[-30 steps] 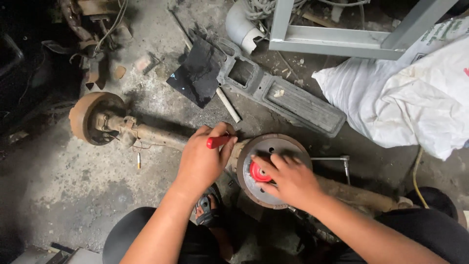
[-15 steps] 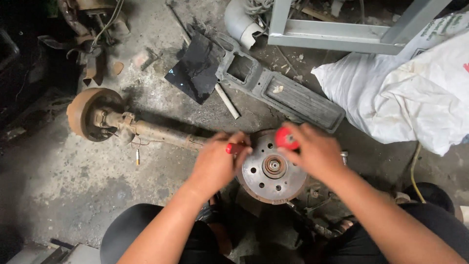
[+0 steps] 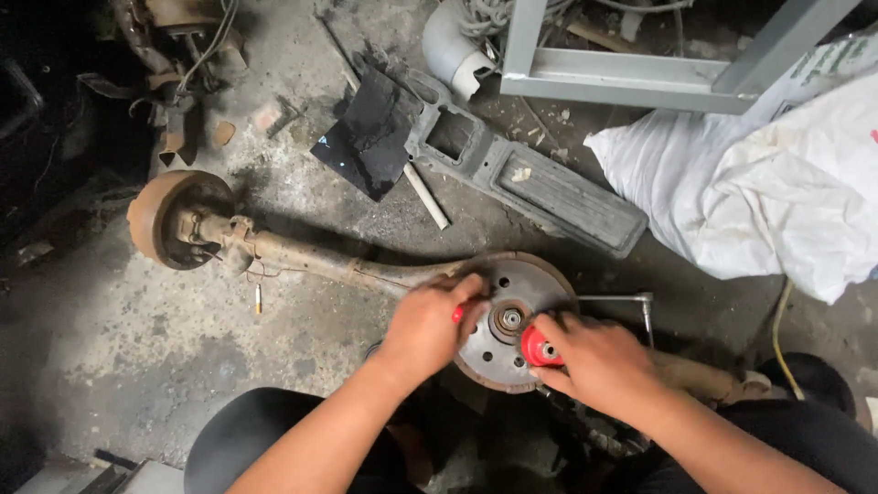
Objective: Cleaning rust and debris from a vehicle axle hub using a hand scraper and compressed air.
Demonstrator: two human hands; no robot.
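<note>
A rusty axle (image 3: pixel 302 261) lies on the concrete floor with a brake drum (image 3: pixel 169 215) at its far left end. A round metal hub disc (image 3: pixel 521 288) with bolt holes sits at the near end. My left hand (image 3: pixel 425 325) grips a red-handled tool against the disc's left side. My right hand (image 3: pixel 594 357) holds a red round part (image 3: pixel 533 348) at the disc's lower right edge. The hub centre (image 3: pixel 508 319) shows between the two hands.
A metal wrench (image 3: pixel 631 300) lies right of the disc. A long grey plastic panel (image 3: pixel 535 183) and a black sheet (image 3: pixel 366 133) lie behind it. A white sack (image 3: pixel 768 187) sits right, a grey metal frame (image 3: pixel 631 82) at the back. My knees are below.
My right hand moved the red part from the disc's upper right edge down to its lower right edge. My left hand stayed on the disc's left side.
</note>
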